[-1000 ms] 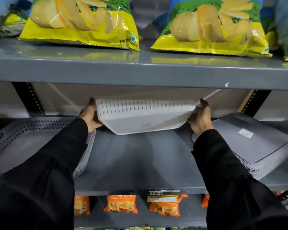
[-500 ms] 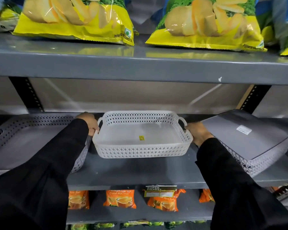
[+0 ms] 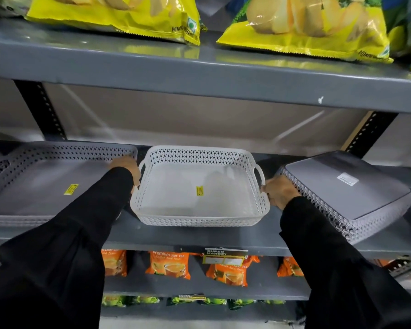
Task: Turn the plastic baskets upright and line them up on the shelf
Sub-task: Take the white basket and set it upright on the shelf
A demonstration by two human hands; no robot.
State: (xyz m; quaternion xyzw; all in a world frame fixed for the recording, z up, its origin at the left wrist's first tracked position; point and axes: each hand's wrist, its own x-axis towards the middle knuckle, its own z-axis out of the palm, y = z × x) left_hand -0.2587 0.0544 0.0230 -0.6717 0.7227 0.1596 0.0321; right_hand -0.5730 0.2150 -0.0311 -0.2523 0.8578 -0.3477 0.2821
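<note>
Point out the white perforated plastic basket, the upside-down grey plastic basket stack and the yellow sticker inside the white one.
white perforated plastic basket (image 3: 199,220): head view, near wall.
upside-down grey plastic basket stack (image 3: 342,186): head view, upturned base.
yellow sticker (image 3: 199,191): head view, its centre.

Chip bag (image 3: 119,17): I read "POTATO".
Tea packet (image 3: 168,264): I read "Premium LEAF TEA".
Shelf-edge tag (image 3: 224,256): I read "SUPER MARKET".

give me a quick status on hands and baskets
Left hand and right hand at the white basket sides. It sits upright on the shelf. Grey basket at right upside down. Nothing in the way.
</note>
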